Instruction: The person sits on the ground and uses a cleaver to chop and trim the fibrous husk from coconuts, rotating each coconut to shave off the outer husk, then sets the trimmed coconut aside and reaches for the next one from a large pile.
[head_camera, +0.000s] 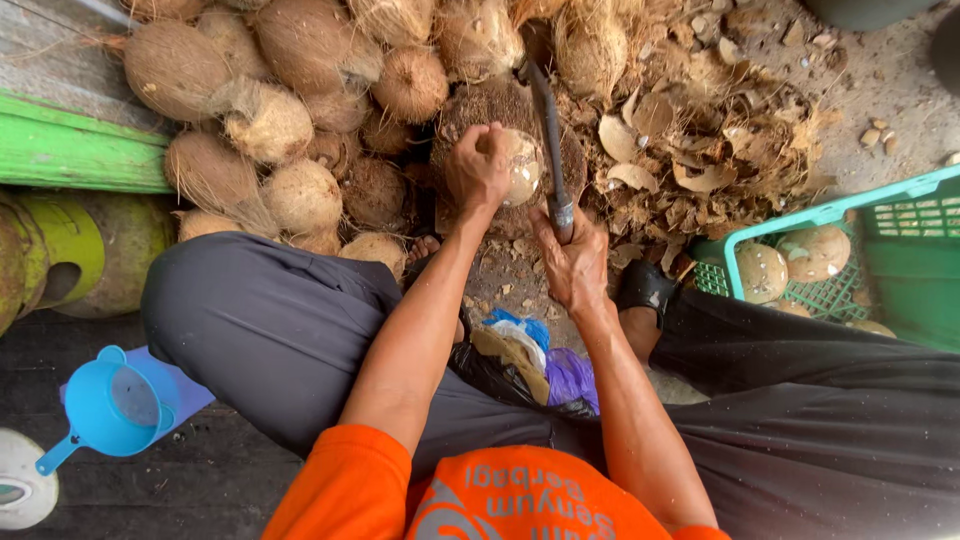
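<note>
A coconut (520, 165) is gripped by the left hand (478, 168) on the stump (500, 110); beside it, a knife (550, 140) is clasped by the right hand (572, 262).

There is only 1 view, from a camera worn on the person's head, looking almost straight down over the orange shirt and both forearms, with the seated legs spreading out toward the left and right edges. It sits close, so the left hand (478, 168) and right hand (572, 262) fall near the middle of the frame. The top edge reaches a heap of husked coconuts (290, 120), and the right edge cuts off a green plastic crate (880, 250).
</note>
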